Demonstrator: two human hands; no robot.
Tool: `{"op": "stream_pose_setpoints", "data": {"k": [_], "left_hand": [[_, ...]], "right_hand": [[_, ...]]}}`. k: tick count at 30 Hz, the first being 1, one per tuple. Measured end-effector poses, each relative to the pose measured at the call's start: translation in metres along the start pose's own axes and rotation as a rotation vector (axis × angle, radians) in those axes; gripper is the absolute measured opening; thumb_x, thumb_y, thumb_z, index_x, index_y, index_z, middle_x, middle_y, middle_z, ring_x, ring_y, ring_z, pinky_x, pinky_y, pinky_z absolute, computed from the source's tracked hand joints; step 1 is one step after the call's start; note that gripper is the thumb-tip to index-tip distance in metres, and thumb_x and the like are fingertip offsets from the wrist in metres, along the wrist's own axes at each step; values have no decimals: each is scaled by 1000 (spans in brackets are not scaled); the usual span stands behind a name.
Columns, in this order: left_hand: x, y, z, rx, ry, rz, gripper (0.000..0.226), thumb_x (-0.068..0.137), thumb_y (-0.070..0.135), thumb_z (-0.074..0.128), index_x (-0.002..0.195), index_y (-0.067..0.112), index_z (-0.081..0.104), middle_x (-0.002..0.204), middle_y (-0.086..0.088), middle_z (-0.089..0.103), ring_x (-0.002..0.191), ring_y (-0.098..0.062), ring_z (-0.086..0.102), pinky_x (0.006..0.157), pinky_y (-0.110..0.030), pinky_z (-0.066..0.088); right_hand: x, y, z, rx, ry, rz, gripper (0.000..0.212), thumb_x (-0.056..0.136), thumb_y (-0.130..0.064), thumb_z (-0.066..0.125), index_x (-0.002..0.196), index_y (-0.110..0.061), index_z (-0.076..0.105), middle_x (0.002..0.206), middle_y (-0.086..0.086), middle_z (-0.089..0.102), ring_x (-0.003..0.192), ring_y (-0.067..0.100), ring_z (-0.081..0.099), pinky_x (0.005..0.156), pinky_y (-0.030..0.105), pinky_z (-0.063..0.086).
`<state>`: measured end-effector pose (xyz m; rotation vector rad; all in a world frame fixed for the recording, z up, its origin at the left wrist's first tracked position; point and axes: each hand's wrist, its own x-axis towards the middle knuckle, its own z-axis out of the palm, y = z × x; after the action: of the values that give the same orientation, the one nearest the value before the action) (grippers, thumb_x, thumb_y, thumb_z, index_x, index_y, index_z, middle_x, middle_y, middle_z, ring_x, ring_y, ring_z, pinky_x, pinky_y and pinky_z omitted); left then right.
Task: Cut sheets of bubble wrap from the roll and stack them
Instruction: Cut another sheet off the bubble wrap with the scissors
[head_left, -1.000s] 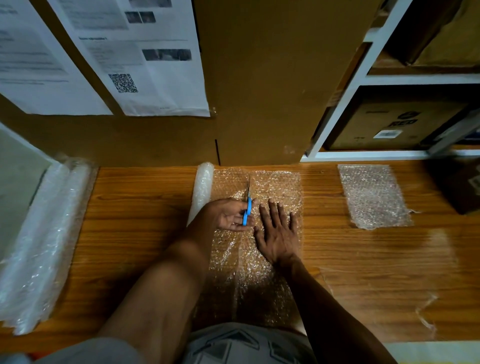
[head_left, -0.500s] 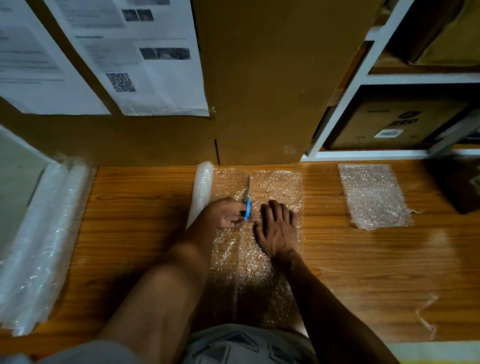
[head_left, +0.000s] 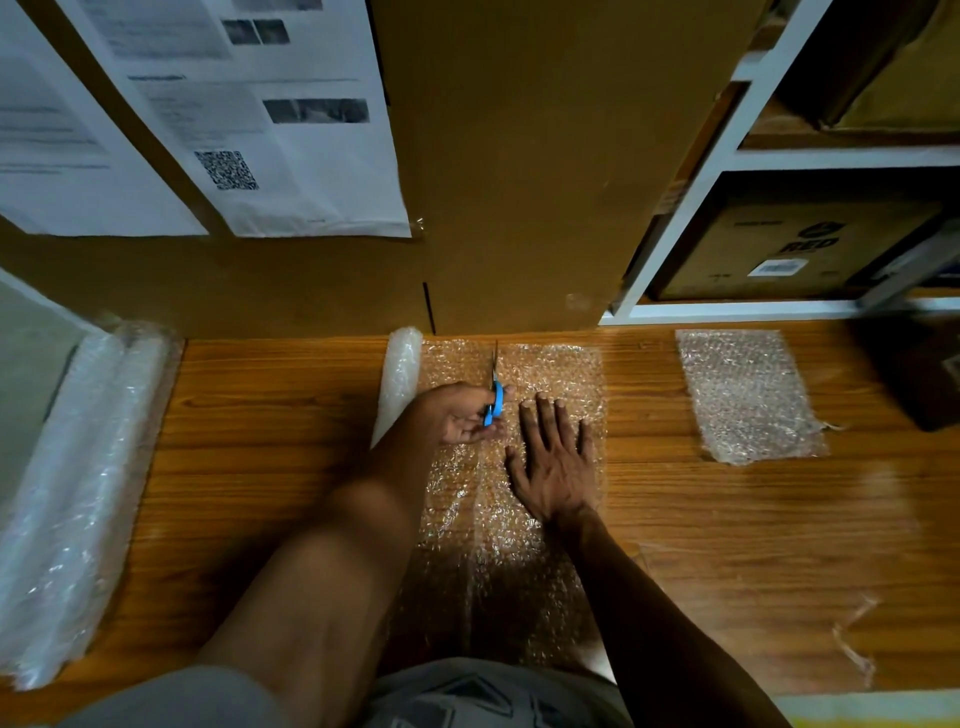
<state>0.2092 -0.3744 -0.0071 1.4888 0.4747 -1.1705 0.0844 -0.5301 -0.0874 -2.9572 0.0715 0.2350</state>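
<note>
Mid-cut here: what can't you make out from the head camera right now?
- Scissors: the left hand covers the blue handles, and the thin blades are too dark to show how far they are open.
- Cut line: lost in glare on the bubble wrap.
- Stack: the sheet count is unreadable.
- Printed sheets: the text is blurred.

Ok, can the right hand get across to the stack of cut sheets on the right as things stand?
Probably yes. The right hand lies flat on the unrolled bubble wrap, holding nothing, and only bare table lies between it and the stack of cut sheets. The left hand has the scissors.
</note>
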Motion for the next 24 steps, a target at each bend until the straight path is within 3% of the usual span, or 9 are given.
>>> {"op": "stream_pose_setpoints", "data": {"k": [5, 12, 19, 24], "left_hand": [[4, 1, 0, -87, 80, 44, 25, 102, 15, 60, 123, 3, 65, 88, -14, 70, 58, -11, 70, 35, -10, 36], [-6, -10, -10, -131, 46, 136, 26, 102, 8, 57, 127, 1, 63, 102, -16, 74, 81, -20, 75, 46, -15, 51], [-25, -19, -19, -128, -9, 216, 14, 102, -2, 49, 112, -2, 59, 128, -24, 63, 102, -28, 71, 69, -27, 61], [-35, -26, -16, -83, 97, 234, 15, 104, -3, 44, 109, -2, 59, 114, -19, 65, 101, -29, 69, 76, -32, 62]], "right_hand": [[1, -1, 0, -2, -15, -3, 76, 103, -66, 11, 167, -28, -7, 174, 3, -13, 160, 26, -14, 128, 58, -3], [-2, -1, -3, 19, -3, 1, 74, 104, -64, 13, 167, -29, -3, 174, 0, -12, 160, 24, -14, 128, 57, -2], [-11, 11, -3, 24, -8, 44, 75, 103, -68, 9, 166, -30, -9, 174, 1, -15, 160, 24, -16, 128, 56, -6], [-24, 22, -8, 33, -13, 79, 76, 102, -68, 7, 166, -29, -8, 174, 2, -13, 160, 24, -12, 129, 57, -1]]}}
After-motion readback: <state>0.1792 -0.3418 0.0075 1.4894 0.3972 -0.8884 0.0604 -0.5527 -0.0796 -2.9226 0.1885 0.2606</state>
